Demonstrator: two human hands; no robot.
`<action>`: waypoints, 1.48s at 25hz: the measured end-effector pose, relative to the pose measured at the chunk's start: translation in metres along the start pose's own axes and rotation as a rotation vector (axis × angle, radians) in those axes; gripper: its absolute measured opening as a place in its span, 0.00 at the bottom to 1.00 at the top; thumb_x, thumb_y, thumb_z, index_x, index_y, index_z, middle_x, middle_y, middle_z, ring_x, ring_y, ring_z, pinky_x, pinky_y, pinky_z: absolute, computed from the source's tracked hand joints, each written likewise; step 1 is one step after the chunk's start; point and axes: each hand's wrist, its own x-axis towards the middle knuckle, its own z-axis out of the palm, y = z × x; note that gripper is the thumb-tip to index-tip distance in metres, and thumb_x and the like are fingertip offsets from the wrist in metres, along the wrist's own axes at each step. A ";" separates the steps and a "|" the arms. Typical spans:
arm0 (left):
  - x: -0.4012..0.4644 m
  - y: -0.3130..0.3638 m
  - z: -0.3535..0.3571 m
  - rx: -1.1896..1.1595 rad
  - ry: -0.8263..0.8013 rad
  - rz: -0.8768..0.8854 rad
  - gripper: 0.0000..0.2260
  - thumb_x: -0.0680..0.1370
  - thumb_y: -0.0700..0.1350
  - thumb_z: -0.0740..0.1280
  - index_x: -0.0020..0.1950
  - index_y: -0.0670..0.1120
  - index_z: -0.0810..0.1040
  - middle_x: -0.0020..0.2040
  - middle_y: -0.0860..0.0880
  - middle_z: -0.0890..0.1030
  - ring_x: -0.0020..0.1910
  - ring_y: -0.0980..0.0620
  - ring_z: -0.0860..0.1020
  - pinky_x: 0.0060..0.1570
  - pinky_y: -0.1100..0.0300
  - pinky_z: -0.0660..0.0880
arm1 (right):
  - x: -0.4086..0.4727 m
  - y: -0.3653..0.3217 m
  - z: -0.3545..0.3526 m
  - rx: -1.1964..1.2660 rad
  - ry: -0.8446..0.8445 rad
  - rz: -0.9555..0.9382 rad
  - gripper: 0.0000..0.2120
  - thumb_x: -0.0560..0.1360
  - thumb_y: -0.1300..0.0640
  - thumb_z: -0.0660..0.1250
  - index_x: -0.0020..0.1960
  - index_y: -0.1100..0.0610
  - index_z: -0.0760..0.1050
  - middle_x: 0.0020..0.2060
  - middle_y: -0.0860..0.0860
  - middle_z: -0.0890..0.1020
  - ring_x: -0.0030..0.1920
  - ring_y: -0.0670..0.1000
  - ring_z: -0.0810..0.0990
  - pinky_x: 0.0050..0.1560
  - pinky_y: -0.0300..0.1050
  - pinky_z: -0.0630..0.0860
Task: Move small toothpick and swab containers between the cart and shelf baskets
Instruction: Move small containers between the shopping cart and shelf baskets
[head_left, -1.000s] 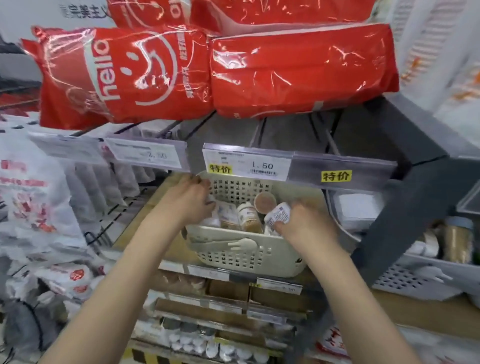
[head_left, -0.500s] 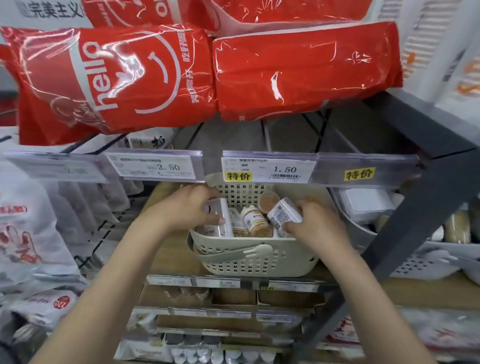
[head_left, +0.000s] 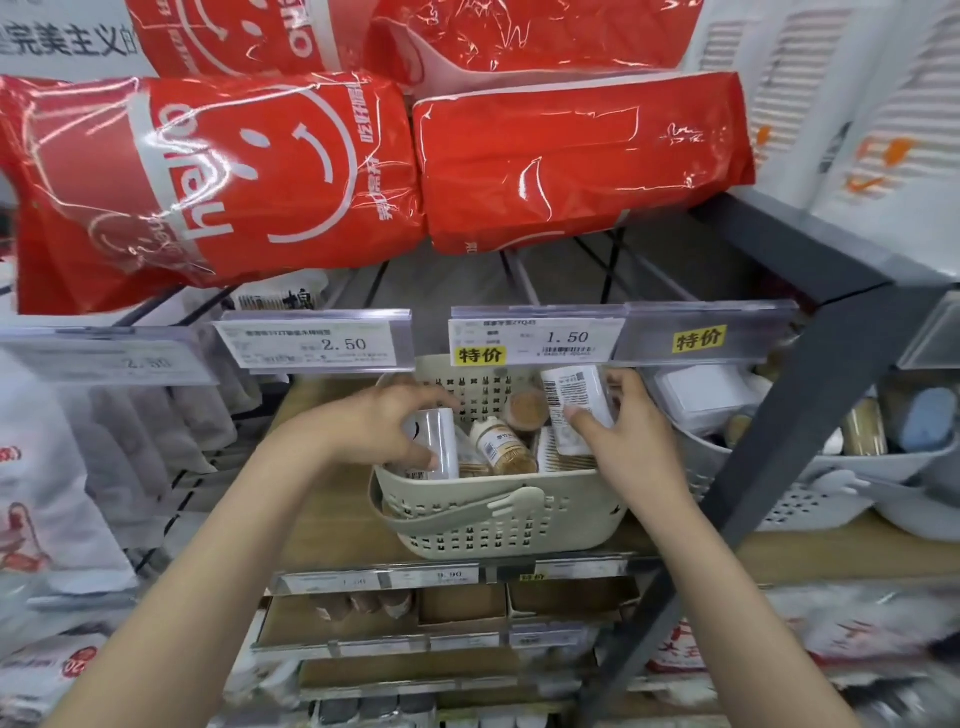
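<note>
A beige perforated basket (head_left: 498, 512) stands on the wooden shelf and holds several small toothpick and swab containers. My left hand (head_left: 374, 428) grips a clear cylindrical container (head_left: 439, 441) upright over the basket's left side. My right hand (head_left: 621, 431) holds a white labelled container (head_left: 574, 402) with a barcode, lifted above the basket's right side. Between the hands a small toothpick bottle (head_left: 501, 447) lies tilted in the basket, and a round-lidded toothpick jar (head_left: 527, 408) sits behind it.
A grey basket (head_left: 810, 483) with more containers stands to the right, behind a slanted dark shelf post (head_left: 810, 426). Price tags (head_left: 535, 340) hang just above the beige basket. Red plastic packs (head_left: 571, 161) fill the shelf overhead. White bagged goods (head_left: 57, 467) hang at left.
Both hands have lifted their containers higher out of the beige basket. The right hand's white container now stands near the price tag. The camera view has shifted slightly downward.
</note>
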 end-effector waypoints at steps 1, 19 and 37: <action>0.001 -0.002 -0.003 0.002 0.019 0.000 0.27 0.71 0.50 0.74 0.65 0.63 0.66 0.66 0.55 0.69 0.63 0.51 0.71 0.64 0.51 0.69 | -0.001 0.001 0.001 -0.004 0.010 -0.012 0.21 0.74 0.49 0.69 0.63 0.50 0.66 0.58 0.47 0.79 0.58 0.52 0.78 0.56 0.54 0.76; -0.075 0.058 0.085 -0.553 0.881 0.351 0.19 0.66 0.64 0.69 0.56 0.64 0.75 0.52 0.65 0.78 0.55 0.63 0.76 0.52 0.63 0.75 | -0.115 -0.001 -0.040 0.223 0.382 -0.256 0.18 0.69 0.51 0.72 0.57 0.52 0.74 0.52 0.50 0.76 0.55 0.42 0.75 0.54 0.32 0.71; 0.019 0.455 0.328 -1.391 -0.383 0.336 0.23 0.58 0.56 0.74 0.52 0.53 0.82 0.54 0.47 0.83 0.55 0.43 0.81 0.52 0.49 0.79 | -0.313 0.223 -0.357 0.261 0.980 0.497 0.19 0.70 0.66 0.73 0.54 0.48 0.72 0.49 0.50 0.81 0.43 0.43 0.80 0.38 0.33 0.75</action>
